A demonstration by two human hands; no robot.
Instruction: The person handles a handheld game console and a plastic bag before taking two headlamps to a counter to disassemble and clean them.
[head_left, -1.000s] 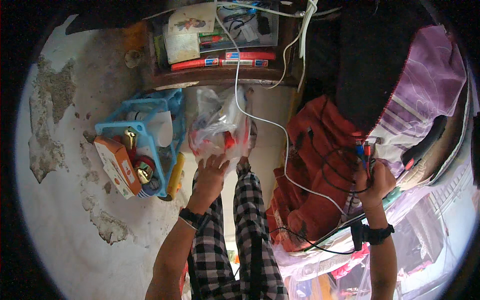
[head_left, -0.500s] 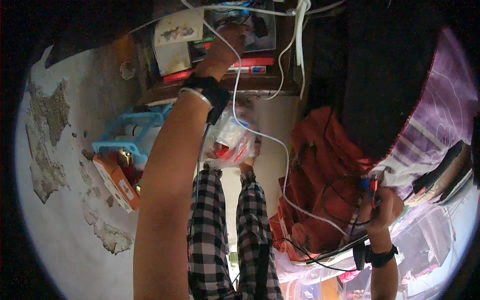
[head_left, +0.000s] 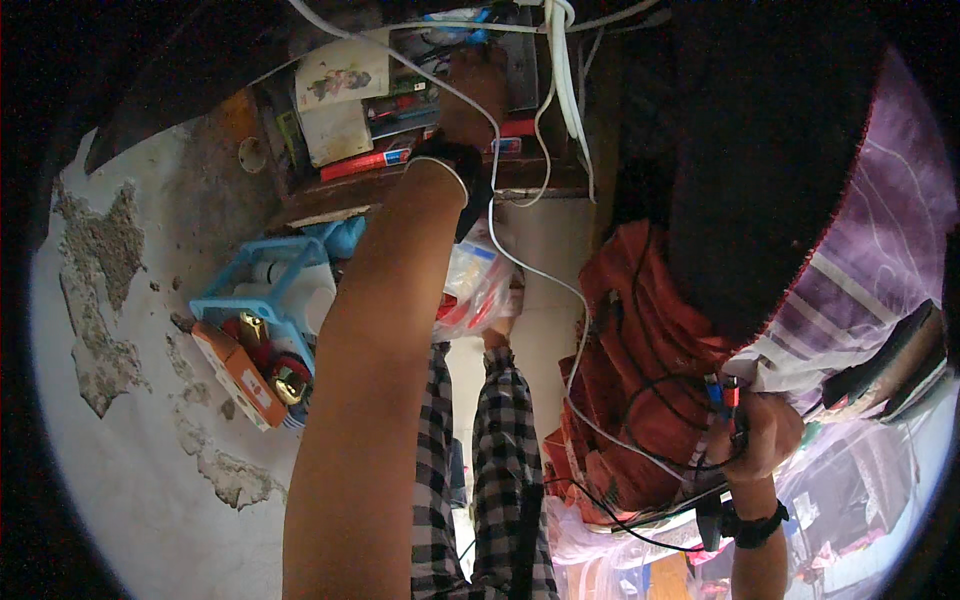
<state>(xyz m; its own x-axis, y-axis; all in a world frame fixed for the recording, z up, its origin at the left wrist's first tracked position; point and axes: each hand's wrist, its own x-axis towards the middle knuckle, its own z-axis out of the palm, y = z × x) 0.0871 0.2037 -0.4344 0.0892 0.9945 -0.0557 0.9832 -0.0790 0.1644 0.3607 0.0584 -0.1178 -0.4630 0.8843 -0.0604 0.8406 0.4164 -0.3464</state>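
My left hand [head_left: 474, 85] reaches deep into a dark wooden shelf, close to a bright blue item [head_left: 458, 30] at its back; shadow hides what its fingers do. Low on the right, my right hand [head_left: 768, 437] is closed around a black cable [head_left: 672, 383] whose red and blue connectors [head_left: 724, 391] stick up from the fist. The cable loops over a rust-red cloth [head_left: 625, 345]. Inside the shelf, beside my left forearm, stand a card with a printed picture [head_left: 340, 78] and red boxes [head_left: 365, 165].
A white cord [head_left: 545, 275] hangs across the space in front of my left wrist. To the left stand a blue plastic basket [head_left: 235, 270] and an orange box [head_left: 240, 375]. A clear plastic bag [head_left: 480, 285] lies on the floor by my feet. Purple bedding [head_left: 860, 240] is at right.
My left arm has shifted right, its hand still inside the shelf. My right hand has sunk slightly and moved a little left, still gripping the cable.
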